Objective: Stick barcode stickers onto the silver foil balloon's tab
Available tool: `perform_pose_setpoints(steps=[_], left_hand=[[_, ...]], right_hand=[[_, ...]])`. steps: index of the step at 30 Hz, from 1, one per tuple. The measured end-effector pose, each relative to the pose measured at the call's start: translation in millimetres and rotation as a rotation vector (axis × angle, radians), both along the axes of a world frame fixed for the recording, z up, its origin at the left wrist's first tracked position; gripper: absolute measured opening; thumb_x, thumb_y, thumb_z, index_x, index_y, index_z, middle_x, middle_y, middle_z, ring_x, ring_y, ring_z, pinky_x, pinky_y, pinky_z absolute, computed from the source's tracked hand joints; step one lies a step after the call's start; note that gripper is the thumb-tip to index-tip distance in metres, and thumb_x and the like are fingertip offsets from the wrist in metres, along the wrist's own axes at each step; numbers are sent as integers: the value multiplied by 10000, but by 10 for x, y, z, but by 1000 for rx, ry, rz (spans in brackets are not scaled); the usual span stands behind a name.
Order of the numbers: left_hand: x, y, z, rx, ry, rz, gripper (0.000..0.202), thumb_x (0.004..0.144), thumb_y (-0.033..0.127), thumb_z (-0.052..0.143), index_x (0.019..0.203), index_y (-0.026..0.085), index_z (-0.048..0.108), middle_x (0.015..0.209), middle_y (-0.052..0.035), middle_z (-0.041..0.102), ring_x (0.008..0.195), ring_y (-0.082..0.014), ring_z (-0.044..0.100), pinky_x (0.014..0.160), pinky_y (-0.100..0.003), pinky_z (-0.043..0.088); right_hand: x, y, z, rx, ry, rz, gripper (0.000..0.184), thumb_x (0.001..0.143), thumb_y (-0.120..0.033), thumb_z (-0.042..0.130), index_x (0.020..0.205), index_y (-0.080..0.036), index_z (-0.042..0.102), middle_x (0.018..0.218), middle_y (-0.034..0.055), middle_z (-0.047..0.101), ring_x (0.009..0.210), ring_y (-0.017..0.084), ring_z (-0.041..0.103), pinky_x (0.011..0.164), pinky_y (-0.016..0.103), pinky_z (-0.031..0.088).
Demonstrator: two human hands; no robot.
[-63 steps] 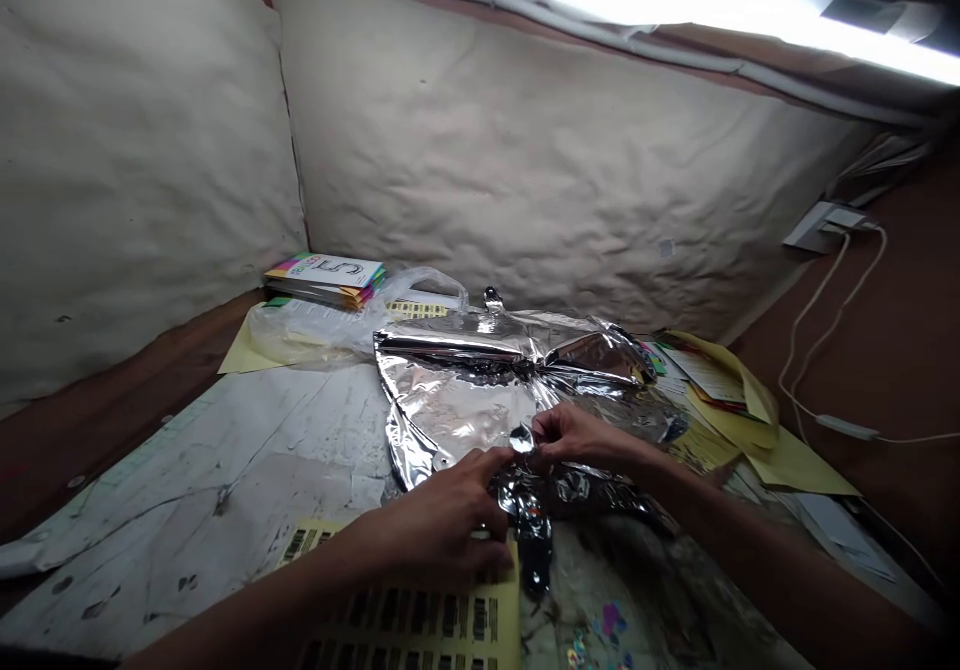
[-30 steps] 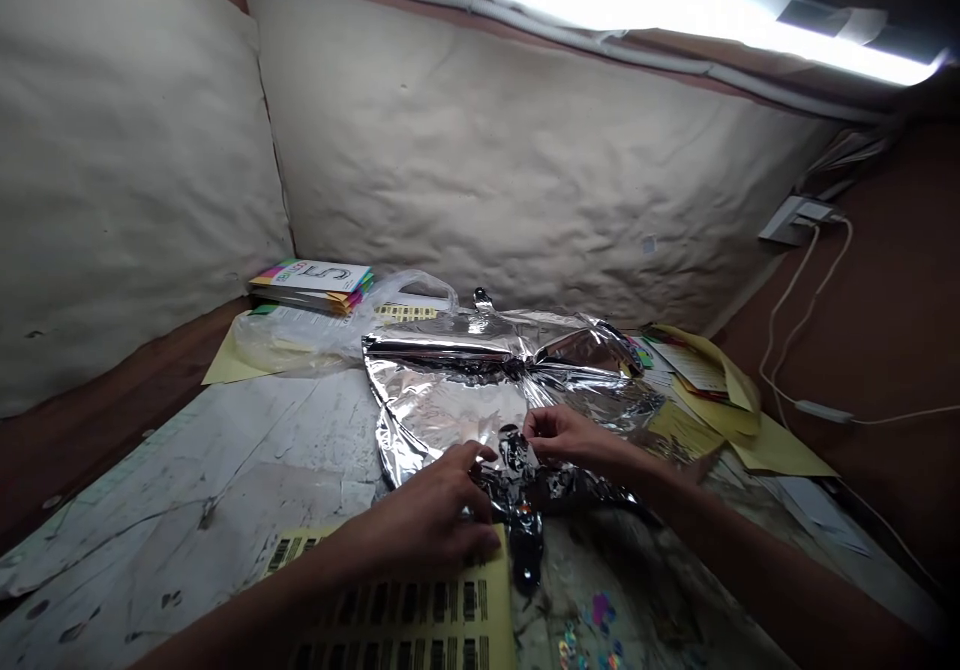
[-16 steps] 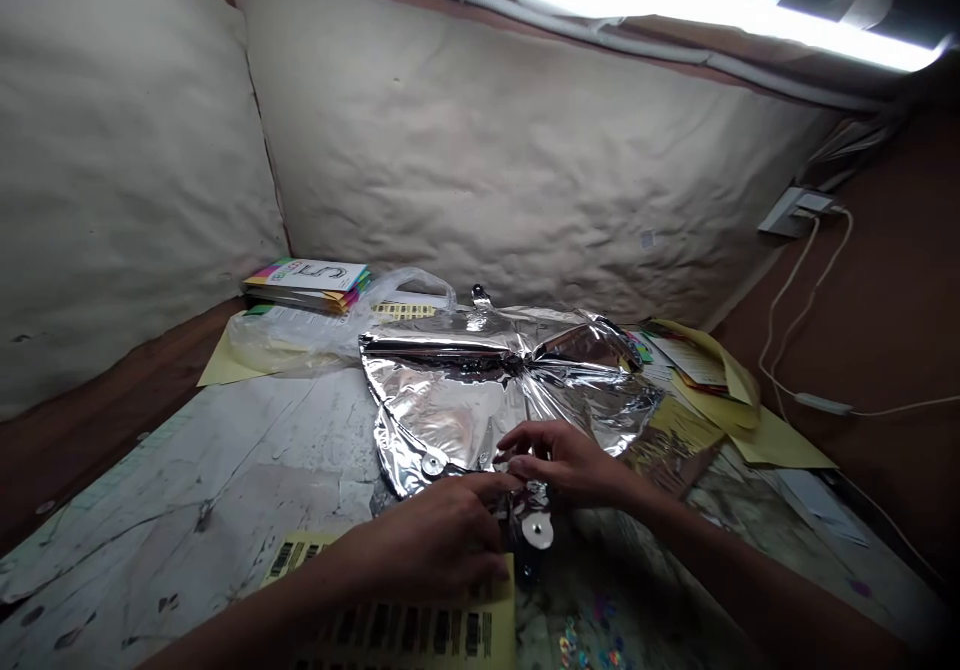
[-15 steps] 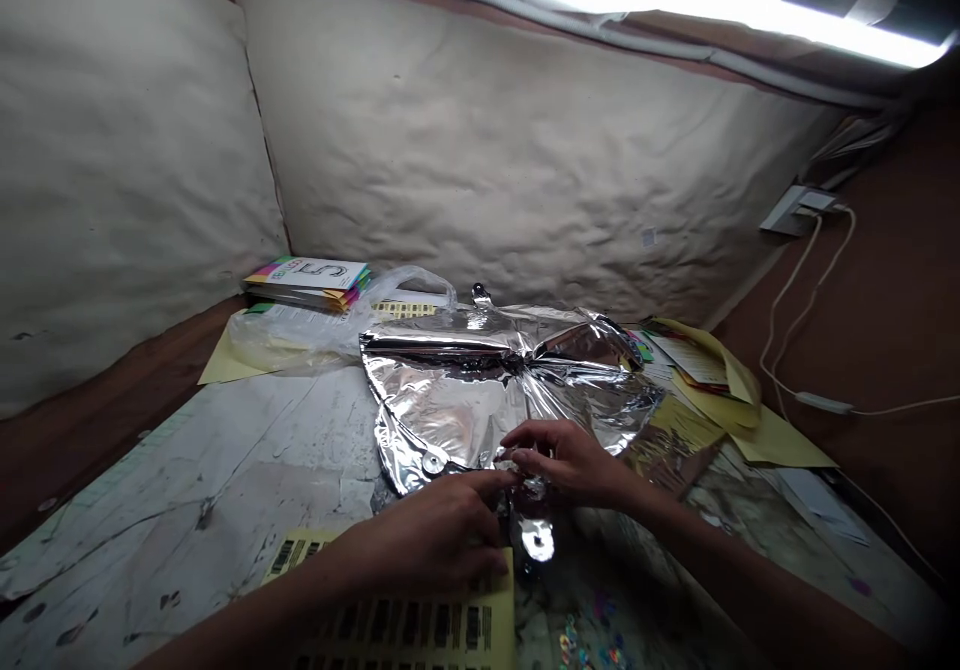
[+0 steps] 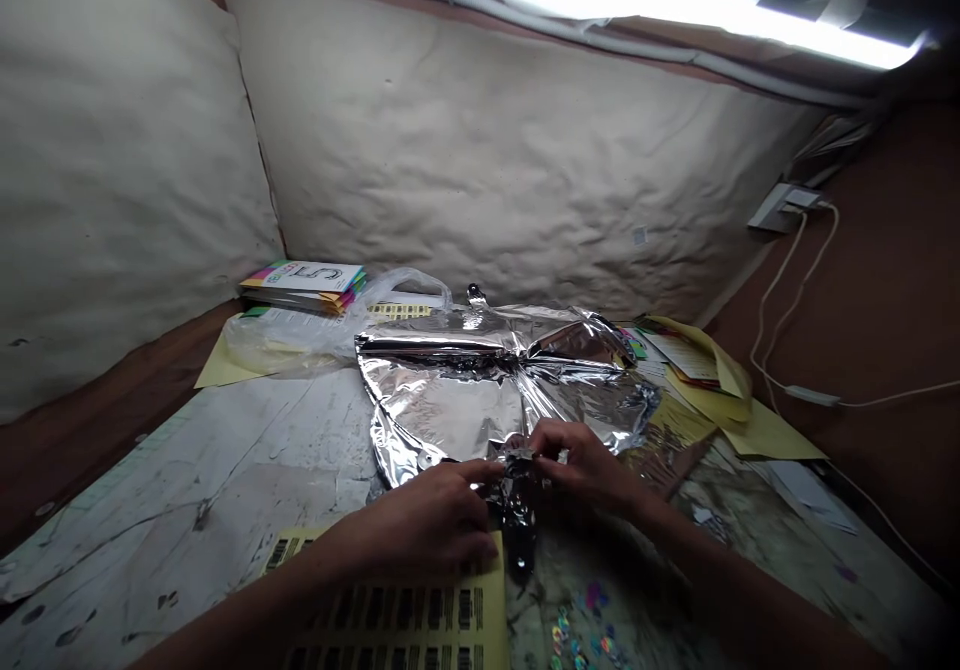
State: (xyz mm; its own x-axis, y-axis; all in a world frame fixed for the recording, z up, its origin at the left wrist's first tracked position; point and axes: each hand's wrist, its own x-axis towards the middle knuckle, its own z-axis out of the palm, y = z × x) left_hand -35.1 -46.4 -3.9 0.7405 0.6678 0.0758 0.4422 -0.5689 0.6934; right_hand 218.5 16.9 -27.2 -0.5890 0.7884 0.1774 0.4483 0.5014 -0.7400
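Observation:
A crinkled silver foil balloon, uninflated, lies spread on the table in front of me, its folds gathered at a dark point near the middle. My right hand pinches the balloon's near edge, where a narrow foil tail hangs toward me. From the other side, my left hand meets the same bunched foil with its index finger and thumb side, the other fingers curled. Exactly how the left fingertips grip is partly hidden. Beneath my left forearm lies a yellow sheet of barcode stickers.
Printed cards are stacked at the back left beside a clear plastic bag. Yellow envelopes lie at the right. Small shiny sequins are scattered near the front. White cables run from a wall socket.
The foil tail between my hands has turned, its round tip now darker and lower left. My right fingers have closed on the bunched foil. The view has shifted slightly.

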Motion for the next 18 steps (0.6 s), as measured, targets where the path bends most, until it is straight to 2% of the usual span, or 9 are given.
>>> perform_pose_setpoints(steps=[4, 6, 9, 12, 14, 18], left_hand=[[34, -5, 0, 43, 23, -6, 239, 827, 182, 593, 592, 145, 575, 1327, -22, 565, 752, -129, 650, 683, -260, 442], [61, -14, -6, 53, 9, -24, 224, 809, 145, 595, 589, 146, 556, 1183, -4, 637, 678, -97, 615, 629, -238, 418], [95, -29, -37, 60, -22, -58, 193, 766, 97, 622, 597, 156, 548, 986, 18, 667, 765, -115, 602, 687, -225, 423], [106, -37, -85, 67, -41, -40, 198, 765, 157, 675, 593, 164, 576, 989, 5, 664, 975, -173, 565, 838, -264, 413], [102, -36, -115, 56, -28, -36, 199, 778, 209, 686, 597, 173, 612, 1030, -2, 666, 1017, -191, 538, 858, -294, 404], [91, -30, -153, 53, -9, -48, 136, 786, 220, 677, 653, 193, 683, 1304, 24, 583, 1050, -210, 518, 869, -338, 389]], right_hand=[[-38, 119, 25, -379, 138, -48, 341, 750, -473, 702, 676, -165, 579, 655, -4, 578, 597, 125, 511, 549, 231, 382], [-56, 133, 38, -535, 178, -97, 395, 692, -513, 733, 658, -156, 566, 572, -36, 514, 498, 84, 412, 478, 207, 298], [-71, 130, 50, -617, 196, -144, 402, 651, -503, 760, 656, -148, 572, 541, -49, 489, 465, 61, 340, 447, 199, 220], [-63, 214, 105, -559, 157, -95, 356, 679, -471, 741, 678, -139, 613, 570, -32, 529, 490, 69, 374, 456, 199, 237], [-65, 386, 214, -451, 76, -83, 335, 706, -461, 712, 689, -134, 641, 559, -32, 526, 479, 67, 371, 449, 197, 243], [-195, 1030, 622, -177, -188, -175, 325, 760, -465, 635, 689, -148, 632, 502, -48, 498, 404, 64, 377, 406, 191, 261]])
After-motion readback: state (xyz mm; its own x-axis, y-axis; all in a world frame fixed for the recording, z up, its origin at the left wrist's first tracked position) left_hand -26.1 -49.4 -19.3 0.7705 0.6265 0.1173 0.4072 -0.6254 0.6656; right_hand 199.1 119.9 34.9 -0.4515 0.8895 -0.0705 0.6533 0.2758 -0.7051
